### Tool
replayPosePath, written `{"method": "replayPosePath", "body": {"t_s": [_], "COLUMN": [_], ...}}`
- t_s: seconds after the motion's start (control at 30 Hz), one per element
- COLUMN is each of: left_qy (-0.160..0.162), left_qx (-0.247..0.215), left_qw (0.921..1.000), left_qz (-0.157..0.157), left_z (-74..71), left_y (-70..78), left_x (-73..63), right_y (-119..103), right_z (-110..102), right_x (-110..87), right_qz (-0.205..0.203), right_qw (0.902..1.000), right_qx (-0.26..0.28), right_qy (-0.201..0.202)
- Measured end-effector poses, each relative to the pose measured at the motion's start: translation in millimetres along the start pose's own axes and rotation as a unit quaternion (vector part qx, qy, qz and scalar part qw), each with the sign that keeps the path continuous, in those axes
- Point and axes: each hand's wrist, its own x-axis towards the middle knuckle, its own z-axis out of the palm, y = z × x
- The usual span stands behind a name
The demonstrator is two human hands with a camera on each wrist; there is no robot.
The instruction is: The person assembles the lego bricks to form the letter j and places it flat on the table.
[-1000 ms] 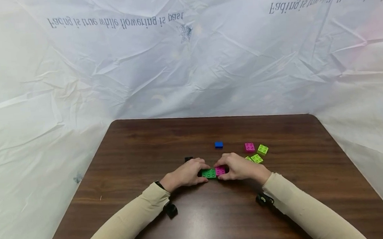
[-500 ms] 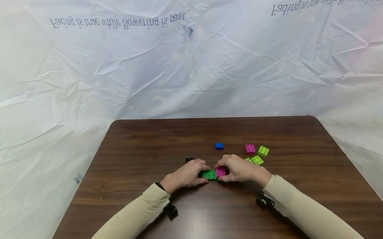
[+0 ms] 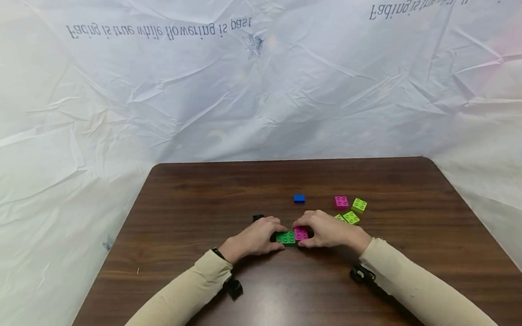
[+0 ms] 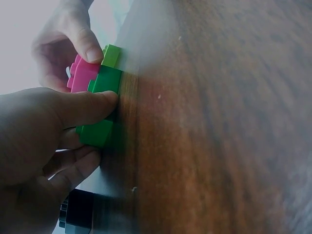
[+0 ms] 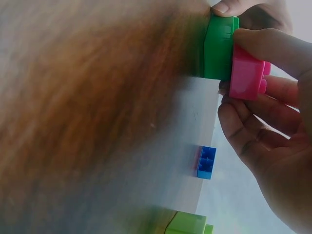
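A green toy brick (image 3: 285,238) lies on the table between both hands. My left hand (image 3: 253,238) pinches its left end, the thumb along the near side and fingers on the far side. A pink brick (image 3: 301,233) sits on the green brick's right end, studs up. My right hand (image 3: 327,230) pinches it between thumb and fingers. In the right wrist view the pink brick (image 5: 246,73) rests against the top of the green brick (image 5: 218,51). The left wrist view shows the left thumb (image 4: 92,106) across the green brick's side, hiding part of it.
Beyond the right hand lie another pink brick (image 3: 341,202) and several lime bricks (image 3: 351,218), one partly hidden. A blue brick (image 3: 299,198) lies farther back. Past the left hand is a black brick (image 3: 257,217). A white printed sheet (image 3: 256,97) hangs behind the brown table (image 3: 190,193).
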Motion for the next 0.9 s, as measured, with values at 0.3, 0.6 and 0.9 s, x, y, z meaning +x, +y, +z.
{"method": "replayPosePath", "body": {"t_s": [0.3,0.6,0.9], "left_qy": [-0.009,-0.004,-0.003], "left_qx": [-0.007,-0.011,-0.004], "left_qw": [0.9998,0.9999,1.0], "left_qz": [-0.014,-0.006,0.003], "left_z": [0.2,0.8,1.1], "left_y": [-1.4,-2.5,-1.4], "left_x": [-1.2,-0.8,0.1], "right_y": [-0.8,2.2,3.7], "right_z": [-1.3,-6.7,-9.8], "right_x": [-0.3,-0.5,-2.6], "right_qz": [-0.012,-0.012,-0.005], "right_qw": [0.9999,0.9996,0.9993], "right_qx": [0.007,0.023,0.027], "right_qy": [0.01,0.014,0.024]}}
